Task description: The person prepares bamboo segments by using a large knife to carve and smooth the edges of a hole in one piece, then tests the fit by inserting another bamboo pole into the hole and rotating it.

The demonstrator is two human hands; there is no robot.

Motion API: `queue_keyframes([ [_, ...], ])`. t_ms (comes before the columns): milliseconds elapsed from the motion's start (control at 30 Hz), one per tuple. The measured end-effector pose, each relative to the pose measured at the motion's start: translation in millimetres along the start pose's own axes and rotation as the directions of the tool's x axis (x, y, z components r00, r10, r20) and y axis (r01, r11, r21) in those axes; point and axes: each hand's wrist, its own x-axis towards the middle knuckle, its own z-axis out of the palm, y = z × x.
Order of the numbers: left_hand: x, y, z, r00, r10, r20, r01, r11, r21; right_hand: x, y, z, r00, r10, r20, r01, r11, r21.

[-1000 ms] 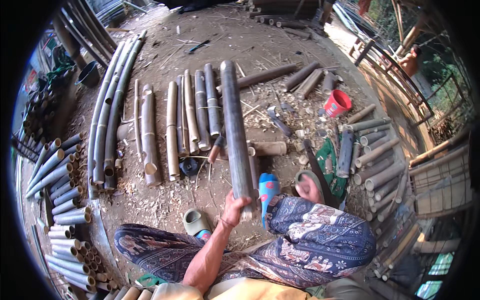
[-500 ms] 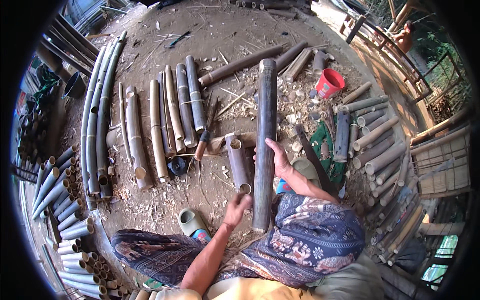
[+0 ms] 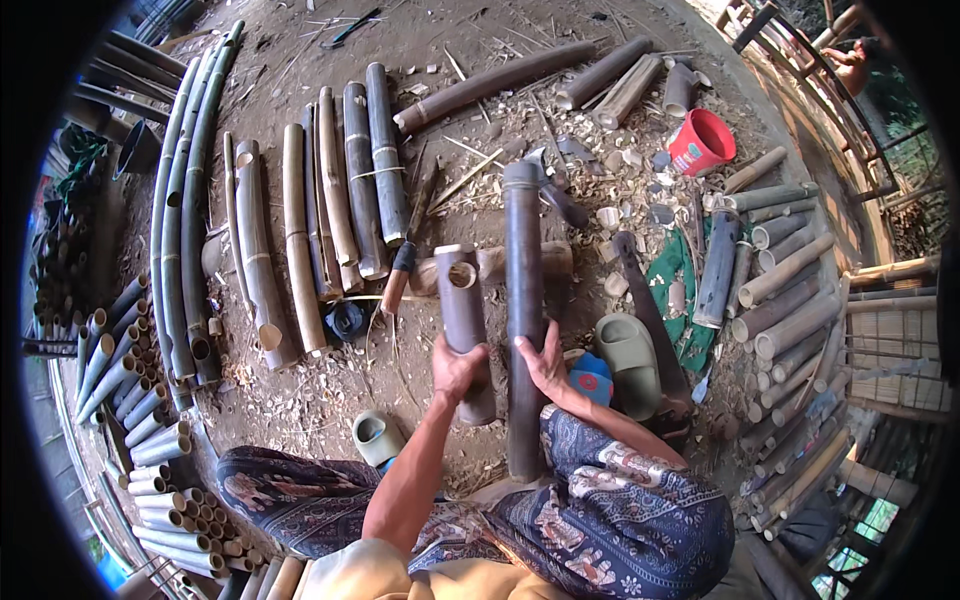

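My left hand (image 3: 459, 371) is wrapped round the middle of a short bamboo tube (image 3: 461, 310), which has a round hole cut near its upper end. Beside it, a longer dark bamboo tube (image 3: 524, 240) stands out in front of me, its lower end close to my lap. Around the lower half of this longer tube my right hand (image 3: 543, 359) is closed, thumb across its front. The two tubes lie side by side, a small gap between them. Past their upper parts a thick bamboo piece (image 3: 552, 261) rests crosswise on the ground.
A knife with a wooden handle (image 3: 397, 282) lies left of the short tube. Cut bamboo lengths (image 3: 295, 240) lie in a row further left. A red bucket (image 3: 702, 142) stands at the far right, near stacked bamboo pieces (image 3: 785, 325). Green sandals (image 3: 627, 365) are by my legs.
My left hand has moved from the short tube's lower end to its middle, and the tube has turned. The long tube's upper end is lower in view, and my right hand sits lower.
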Motion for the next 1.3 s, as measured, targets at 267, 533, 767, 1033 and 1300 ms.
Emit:
queue_keyframes([
  [267,-7.7,13.0,-78.0,1.0,0.024,-0.01,-0.025,0.994,-0.105,11.9,-15.2,34.8,0.972,0.122,0.202,-0.015,0.887,-0.462],
  [533,-18.6,9.0,-72.9,0.996,-0.029,0.088,0.048,0.975,-0.216,72.3,-72.9,15.3,0.931,-0.334,0.148,0.339,0.638,-0.691],
  [767,-6.2,-7.0,-71.3,0.962,-0.183,0.205,0.258,0.858,-0.445,180.8,-41.9,-41.7,0.794,-0.122,0.595,0.604,0.055,-0.795],
  [1033,13.5,33.7,-51.1,0.937,-0.14,0.319,0.301,0.786,-0.54,116.5,-94.1,-51.6,0.923,-0.3,0.239,0.38,0.802,-0.461],
  [1300,22.2,147.3,-19.9,0.786,0.558,0.266,-0.548,0.429,0.719,72.3,-101.9,-58.2,0.54,0.107,0.835,-0.098,0.993,-0.065],
])
